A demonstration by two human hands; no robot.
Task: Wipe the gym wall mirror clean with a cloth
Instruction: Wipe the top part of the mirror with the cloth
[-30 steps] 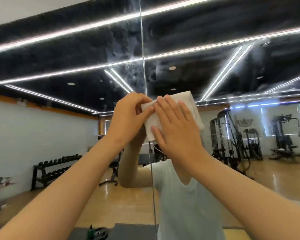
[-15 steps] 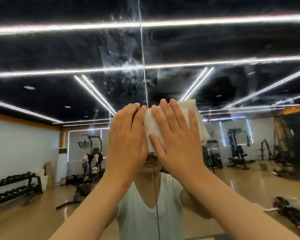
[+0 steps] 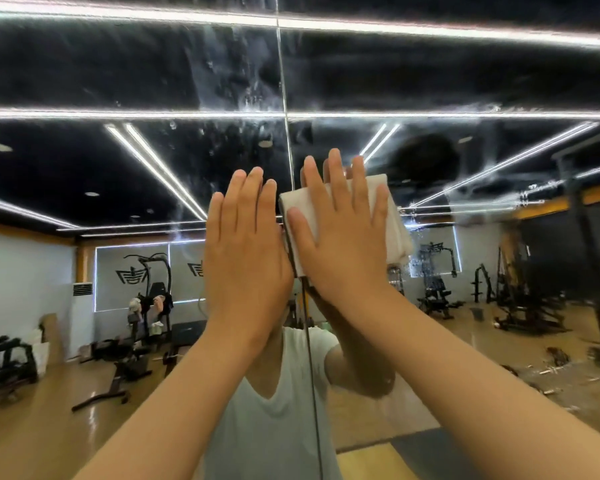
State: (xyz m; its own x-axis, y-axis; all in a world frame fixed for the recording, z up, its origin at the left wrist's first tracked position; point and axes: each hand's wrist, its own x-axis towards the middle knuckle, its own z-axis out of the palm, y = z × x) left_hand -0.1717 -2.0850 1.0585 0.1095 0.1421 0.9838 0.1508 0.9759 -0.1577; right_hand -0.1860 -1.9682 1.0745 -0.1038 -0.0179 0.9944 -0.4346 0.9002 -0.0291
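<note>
While the right hand (image 3: 340,237) lies flat, fingers straight and spread, it presses a folded white cloth (image 3: 395,230) against the mirror (image 3: 118,81); no curl, no pinch. Beyond the little finger and beside the thumb, cloth shows past the palm. Just beside the cloth's thumb-side edge sits the left hand (image 3: 246,251), fingers straight and together, holding nothing; contact with glass cannot be told. From between both hands a vertical seam (image 3: 284,98) rises. Above the fingertips, streaks and droplets (image 3: 243,95) mark the glass.

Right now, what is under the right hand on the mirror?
A folded white cloth lies under the open right hand, pressed on the smeared wall mirror. The mirror surface behind the cloth is covered.
</note>
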